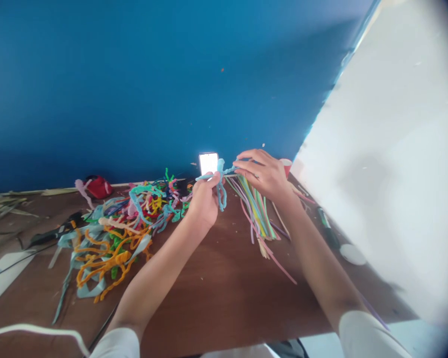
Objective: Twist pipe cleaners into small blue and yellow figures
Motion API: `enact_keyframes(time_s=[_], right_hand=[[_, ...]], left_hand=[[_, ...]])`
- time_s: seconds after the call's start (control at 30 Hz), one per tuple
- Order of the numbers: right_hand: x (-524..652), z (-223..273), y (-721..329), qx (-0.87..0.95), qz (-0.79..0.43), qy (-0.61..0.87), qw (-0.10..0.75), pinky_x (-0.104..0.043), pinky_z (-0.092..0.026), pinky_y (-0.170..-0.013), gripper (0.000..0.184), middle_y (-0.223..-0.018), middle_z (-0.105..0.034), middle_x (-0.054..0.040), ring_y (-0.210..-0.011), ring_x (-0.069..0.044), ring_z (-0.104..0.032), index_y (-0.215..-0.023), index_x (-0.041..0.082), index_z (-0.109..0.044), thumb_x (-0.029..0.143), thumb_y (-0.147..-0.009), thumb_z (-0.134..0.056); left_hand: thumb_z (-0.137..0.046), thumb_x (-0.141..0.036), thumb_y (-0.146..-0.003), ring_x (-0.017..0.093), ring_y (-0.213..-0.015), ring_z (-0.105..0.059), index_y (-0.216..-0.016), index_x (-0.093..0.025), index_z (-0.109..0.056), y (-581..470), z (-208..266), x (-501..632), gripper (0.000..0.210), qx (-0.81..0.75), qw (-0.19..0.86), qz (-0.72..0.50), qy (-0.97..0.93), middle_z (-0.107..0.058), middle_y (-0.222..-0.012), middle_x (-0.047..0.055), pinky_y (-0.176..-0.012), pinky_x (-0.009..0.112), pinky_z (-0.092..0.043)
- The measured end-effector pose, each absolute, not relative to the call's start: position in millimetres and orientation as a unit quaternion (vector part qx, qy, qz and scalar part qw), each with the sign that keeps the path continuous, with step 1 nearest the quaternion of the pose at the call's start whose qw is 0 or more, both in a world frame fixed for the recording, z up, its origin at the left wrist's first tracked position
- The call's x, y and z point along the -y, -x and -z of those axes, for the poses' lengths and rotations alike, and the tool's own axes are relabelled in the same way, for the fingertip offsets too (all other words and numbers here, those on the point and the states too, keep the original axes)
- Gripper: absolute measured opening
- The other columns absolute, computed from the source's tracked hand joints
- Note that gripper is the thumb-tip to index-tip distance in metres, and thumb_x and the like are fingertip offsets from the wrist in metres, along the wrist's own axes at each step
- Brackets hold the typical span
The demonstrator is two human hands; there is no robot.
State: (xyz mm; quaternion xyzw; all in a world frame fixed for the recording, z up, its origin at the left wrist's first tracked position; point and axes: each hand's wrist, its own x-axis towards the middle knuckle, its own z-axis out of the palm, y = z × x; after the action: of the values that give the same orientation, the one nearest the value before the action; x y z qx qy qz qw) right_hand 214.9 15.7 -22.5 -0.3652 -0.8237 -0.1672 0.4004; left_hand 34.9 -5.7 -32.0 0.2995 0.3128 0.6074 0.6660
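A light blue pipe cleaner figure (221, 185) with a rounded top and several thin limbs is held up in front of me. My left hand (206, 199) pinches its middle between thumb and fingers. My right hand (262, 171) has its fingertips closed on the end of a twisted limb that reaches out to the right. Behind the figure, a phone (208, 163) with a bright white screen leans upright near the wall. Below my right hand lies a bundle of straight pastel pipe cleaners (257, 209).
On the left spreads a tangled heap of bent, coloured pipe cleaners (115, 248). A red pouch (99, 187) and a black tool, perhaps a glue gun (56, 232), lie beyond it. At right are a green marker-like tube (327, 227), a white disc (353, 254) and a red cup (285, 166). A blue wall (153, 89) closes the back.
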Motion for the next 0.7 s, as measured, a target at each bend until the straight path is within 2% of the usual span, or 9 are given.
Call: enact_keyframes(time_s=[0.27, 0.43, 0.6, 0.7], right_hand=[[-13, 21, -216, 0.833, 0.165, 0.361, 0.387, -0.033, -0.046, -0.079, 0.032, -0.113, -0.067, -0.0026, -0.099, -0.019, -0.060, -0.108, 0.030, -0.067, 0.014, -0.093, -0.044], [-7, 17, -214, 0.840, 0.119, 0.350, 0.398, -0.032, -0.046, -0.079, 0.022, -0.109, -0.067, -0.0034, -0.097, -0.019, -0.061, -0.101, 0.029, -0.069, 0.021, -0.092, -0.050], [-8, 16, -217, 0.840, 0.128, 0.361, 0.385, -0.031, -0.045, -0.078, 0.027, -0.110, -0.067, -0.0033, -0.099, -0.018, -0.061, -0.104, 0.030, -0.069, 0.020, -0.094, -0.045], [-9, 16, -219, 0.844, 0.125, 0.359, 0.379, -0.031, -0.044, -0.078, 0.023, -0.108, -0.068, -0.0028, -0.098, -0.018, -0.060, -0.103, 0.030, -0.069, 0.027, -0.095, -0.048]], left_hand=[[-0.070, -0.015, -0.072, 0.007, -0.054, -0.051, -0.070, -0.018, -0.057, -37, 31, 7, 0.014, -0.324, 0.669, -0.603, -0.289, -0.058, -0.063, -0.002, -0.046, 0.020, -0.036], [-0.071, -0.017, -0.069, 0.007, -0.053, -0.052, -0.071, -0.018, -0.055, -33, 31, 6, 0.017, -0.340, 0.664, -0.603, -0.282, -0.057, -0.061, -0.003, -0.044, 0.020, -0.035], [-0.071, -0.018, -0.070, 0.007, -0.051, -0.051, -0.073, -0.018, -0.056, -33, 27, 7, 0.015, -0.351, 0.663, -0.598, -0.283, -0.057, -0.060, -0.003, -0.043, 0.020, -0.036], [-0.071, -0.020, -0.071, 0.007, -0.051, -0.050, -0.074, -0.018, -0.058, -33, 26, 8, 0.014, -0.359, 0.661, -0.593, -0.288, -0.057, -0.059, -0.003, -0.045, 0.021, -0.037]])
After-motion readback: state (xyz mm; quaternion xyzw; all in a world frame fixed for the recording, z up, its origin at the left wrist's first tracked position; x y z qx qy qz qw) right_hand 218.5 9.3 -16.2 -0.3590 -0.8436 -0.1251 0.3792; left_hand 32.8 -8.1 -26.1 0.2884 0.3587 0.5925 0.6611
